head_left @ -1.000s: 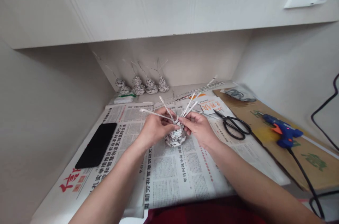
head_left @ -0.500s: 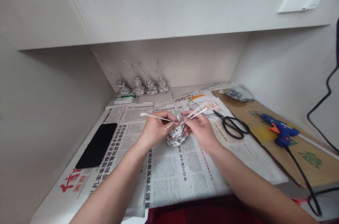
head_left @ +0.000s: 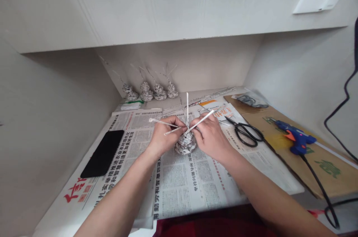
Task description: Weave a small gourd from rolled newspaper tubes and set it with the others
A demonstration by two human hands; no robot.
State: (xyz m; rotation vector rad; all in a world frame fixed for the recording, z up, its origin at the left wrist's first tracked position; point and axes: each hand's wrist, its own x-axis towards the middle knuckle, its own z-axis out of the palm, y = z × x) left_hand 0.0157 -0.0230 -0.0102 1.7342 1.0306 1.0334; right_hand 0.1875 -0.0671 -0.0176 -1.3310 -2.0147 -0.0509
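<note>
A small gourd-shaped weave of rolled newspaper (head_left: 185,145) stands upright between my hands on the newspaper sheets (head_left: 181,184). My left hand (head_left: 165,134) is closed, thumb and fingers pinching the top of the weave where the paper rods meet. A white paper rod (head_left: 163,122) sticks out to the left over that hand, with a shorter one below it. One upright paper rod (head_left: 187,104) rises from the top. Another paper rod (head_left: 201,120) slants up to the right, in front of my right hand (head_left: 209,132), whose closed fingers are at the weave's right side, tips partly hidden.
Several finished-looking paper gourds (head_left: 159,92) line the back left. A black phone (head_left: 103,153) lies at left. Black scissors (head_left: 247,133) are right of my hands. A blue glue gun (head_left: 298,138) with its cord rests on cardboard (head_left: 330,168). Long paper rods (head_left: 209,96) lie behind.
An upright rod now shows clearly above the weave. The right-hand rod's inner end has swung down and left across the top, and my right hand has turned around it.
</note>
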